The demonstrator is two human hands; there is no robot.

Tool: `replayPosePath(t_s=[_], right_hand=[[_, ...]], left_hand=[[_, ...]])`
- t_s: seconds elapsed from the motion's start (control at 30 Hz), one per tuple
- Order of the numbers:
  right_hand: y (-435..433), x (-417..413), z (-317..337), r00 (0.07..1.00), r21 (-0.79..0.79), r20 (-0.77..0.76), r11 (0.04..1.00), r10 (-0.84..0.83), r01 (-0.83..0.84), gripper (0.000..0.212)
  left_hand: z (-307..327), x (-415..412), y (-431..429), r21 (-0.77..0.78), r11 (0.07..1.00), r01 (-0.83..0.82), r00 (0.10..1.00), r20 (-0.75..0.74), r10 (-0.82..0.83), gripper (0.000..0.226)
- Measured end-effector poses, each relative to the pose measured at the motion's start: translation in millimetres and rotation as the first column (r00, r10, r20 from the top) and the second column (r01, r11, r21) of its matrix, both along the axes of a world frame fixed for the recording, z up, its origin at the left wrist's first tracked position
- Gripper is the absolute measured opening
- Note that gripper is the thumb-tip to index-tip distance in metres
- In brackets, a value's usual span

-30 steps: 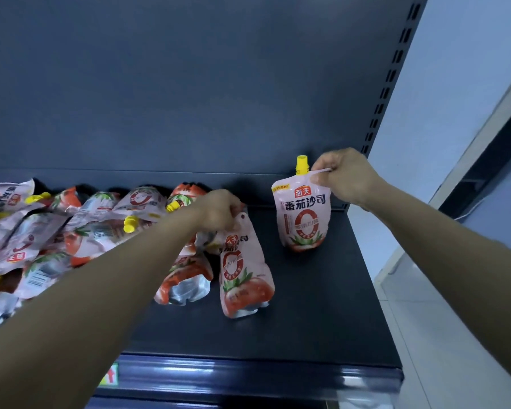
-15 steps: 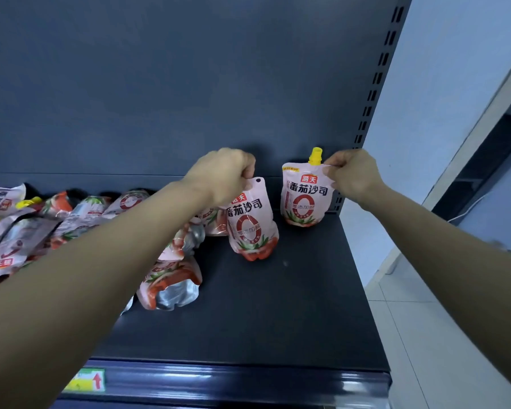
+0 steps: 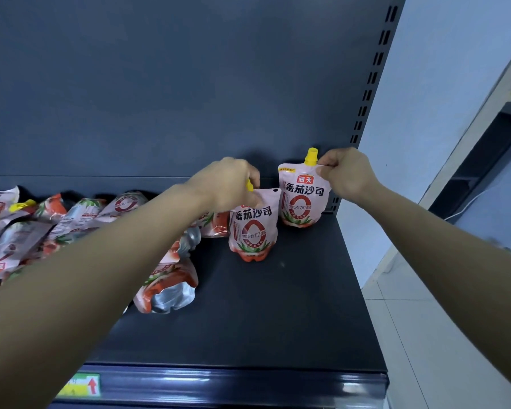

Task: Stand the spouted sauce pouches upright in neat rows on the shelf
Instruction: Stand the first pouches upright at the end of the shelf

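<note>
Row-starting step I'd say: right hand [image 3: 346,172] pinches the top corner of the back pouch [image 3: 303,199], left hand [image 3: 230,184] grips the front pouch [image 3: 252,230] at its spout end, which next wants nudging back alongside.

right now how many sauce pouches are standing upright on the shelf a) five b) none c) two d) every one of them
c: only two stand upright on the shelf: the front pouch, held at its top by the left hand, and the back pouch, pinched at its top corner by the right hand; the other pouches lie in a heap on the left.
</note>
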State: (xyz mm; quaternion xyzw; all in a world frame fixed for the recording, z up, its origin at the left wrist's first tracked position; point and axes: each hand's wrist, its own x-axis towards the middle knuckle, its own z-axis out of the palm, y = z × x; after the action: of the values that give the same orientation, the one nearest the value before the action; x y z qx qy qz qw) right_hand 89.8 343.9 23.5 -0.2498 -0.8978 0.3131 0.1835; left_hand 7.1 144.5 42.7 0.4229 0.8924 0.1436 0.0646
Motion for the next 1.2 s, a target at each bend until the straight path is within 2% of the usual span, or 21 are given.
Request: replayPosePath(t_s=[0.1,0.23,0.57,0.8,1.03,1.2], right_hand=[[-1,-2,-1,1.0,0.036,0.014,0.999,0.001,-0.002,0.021],[-2,-4,-1,1.0,0.083,0.026,0.997,-0.004,0.002,0.021],[-2,0,8,0.999,0.128,0.046,0.992,-0.001,-0.005,0.018],[1,8,14,0.999,0.093,0.046,0.995,0.014,-0.019,0.022],[-2,14,15,0.994,0.144,0.091,0.987,0.053,-0.065,0.019],[-3,16,16,0.988,0.166,0.138,0.981,0.074,-0.097,0.021]], left_hand=[[-4,-4,-10,-0.008,1.0,0.015,0.998,0.057,-0.014,0.019],[-6,-9,-16,0.061,0.997,-0.038,0.99,0.141,0.029,0.01],[-3,-7,-14,0.113,0.99,-0.088,0.977,0.205,0.064,0.02],[-2,12,-4,0.135,0.99,-0.03,0.973,0.233,-0.002,0.014],[-5,41,6,0.201,0.978,0.047,0.894,0.429,-0.131,0.008],[-5,46,2,0.202,0.978,0.051,0.899,0.417,-0.133,0.007]])
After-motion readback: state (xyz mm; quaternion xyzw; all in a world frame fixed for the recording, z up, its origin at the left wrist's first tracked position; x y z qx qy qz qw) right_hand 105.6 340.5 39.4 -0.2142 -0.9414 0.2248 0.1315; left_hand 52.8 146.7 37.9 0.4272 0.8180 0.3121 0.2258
